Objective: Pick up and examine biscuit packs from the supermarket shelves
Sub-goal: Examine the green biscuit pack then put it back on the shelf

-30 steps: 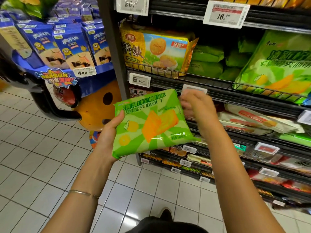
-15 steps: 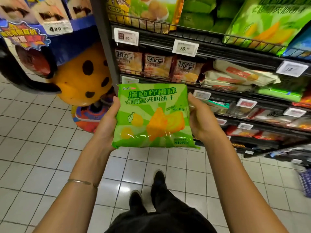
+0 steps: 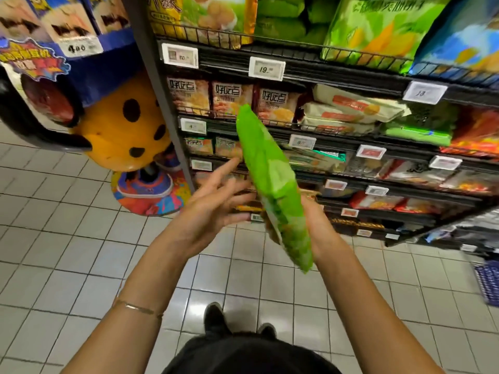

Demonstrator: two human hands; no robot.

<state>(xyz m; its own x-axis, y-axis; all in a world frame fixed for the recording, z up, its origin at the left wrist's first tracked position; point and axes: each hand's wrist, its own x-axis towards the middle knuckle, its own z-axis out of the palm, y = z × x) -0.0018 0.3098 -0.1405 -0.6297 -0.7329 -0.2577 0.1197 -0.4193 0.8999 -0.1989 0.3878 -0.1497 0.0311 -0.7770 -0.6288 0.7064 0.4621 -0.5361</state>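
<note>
A green biscuit pack (image 3: 271, 182) stands on edge between my hands, turned so that only its narrow side and back show, blurred by motion. My right hand (image 3: 314, 225) holds it from behind at the lower part; its fingers are mostly hidden by the pack. My left hand (image 3: 216, 203) is just left of the pack with fingers spread and straight, its fingertips close to the pack's face; contact is unclear.
Black wire shelves (image 3: 337, 68) with biscuit packs and price tags fill the upper right. An orange spotted display figure (image 3: 121, 130) and a blue promo stand (image 3: 89, 58) are on the left. Below me is a white tiled floor (image 3: 67, 265), with my shoes (image 3: 216, 317) on it. A blue basket (image 3: 488, 282) sits at the right edge.
The pack was held flat, face up, by both hands; now it is turned on edge. My left hand has let go and opened, while the right hand keeps hold.
</note>
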